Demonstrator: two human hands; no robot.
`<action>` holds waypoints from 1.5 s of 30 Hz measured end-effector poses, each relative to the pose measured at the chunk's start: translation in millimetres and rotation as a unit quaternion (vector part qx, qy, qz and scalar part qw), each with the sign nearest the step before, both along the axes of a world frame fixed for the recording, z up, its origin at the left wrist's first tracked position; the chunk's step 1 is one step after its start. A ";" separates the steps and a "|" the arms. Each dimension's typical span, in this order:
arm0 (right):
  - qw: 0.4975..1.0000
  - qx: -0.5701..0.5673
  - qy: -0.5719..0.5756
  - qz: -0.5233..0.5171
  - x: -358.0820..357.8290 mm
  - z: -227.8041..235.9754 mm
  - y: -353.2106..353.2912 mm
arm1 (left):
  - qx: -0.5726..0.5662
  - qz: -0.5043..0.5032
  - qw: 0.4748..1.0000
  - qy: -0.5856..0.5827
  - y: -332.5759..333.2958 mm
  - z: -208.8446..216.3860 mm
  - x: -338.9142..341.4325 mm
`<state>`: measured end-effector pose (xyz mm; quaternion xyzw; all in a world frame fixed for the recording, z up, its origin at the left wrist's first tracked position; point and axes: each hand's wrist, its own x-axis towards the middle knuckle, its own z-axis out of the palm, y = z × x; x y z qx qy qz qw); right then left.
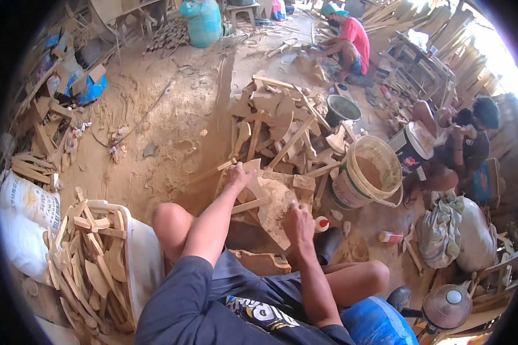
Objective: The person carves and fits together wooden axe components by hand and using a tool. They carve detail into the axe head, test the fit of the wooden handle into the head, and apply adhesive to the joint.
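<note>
My left hand (240, 177) reaches forward and is closed on a flat, curved wooden piece (252, 167) at the near edge of a wood heap. Nearer to me on the right, my right hand (299, 223) is a fist above a wooden work board (275, 221) covered in pale sawdust. Whatever that fist holds, if anything, is hidden. A narrow wooden strip (251, 205) lies between my two forearms, against the board's left side. Just right of my right hand is a white bottle with a red cap (322, 223).
Beyond my hands rises a heap of cut wood (276, 118). A dusty bucket (367, 172) stands to its right, with a dark green tub (343, 109) behind. A bin of wooden pieces (144, 259) is at my left. Two people work at the right, one in a red shirt (355, 37).
</note>
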<state>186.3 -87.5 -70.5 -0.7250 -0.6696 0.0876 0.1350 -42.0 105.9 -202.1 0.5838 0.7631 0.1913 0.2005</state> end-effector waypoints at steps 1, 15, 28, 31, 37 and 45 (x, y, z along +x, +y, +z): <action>0.999 0.025 -0.011 -0.028 12.6 12.2 -0.2 | -0.045 -0.031 0.998 -0.038 4.0 16.6 3.8; 0.921 0.003 0.390 -0.006 32.6 -103.4 11.8 | -0.025 -0.055 0.993 -0.101 5.2 41.6 -29.7; 0.974 -0.164 0.059 0.145 34.7 -35.4 40.3 | -0.176 -0.079 0.974 -0.115 -23.0 -1.4 -1.7; 0.965 -0.155 -0.008 0.213 29.5 -21.1 60.6 | -0.180 -0.070 0.973 -0.125 -22.7 -1.0 -3.3; 0.926 -0.156 -0.145 0.311 4.8 -24.1 91.4 | -0.186 -0.057 0.970 -0.148 -28.1 6.2 1.5; 0.922 -0.153 -0.169 0.312 31.9 -28.6 99.6 | -0.186 -0.069 0.974 -0.114 -32.7 15.8 0.4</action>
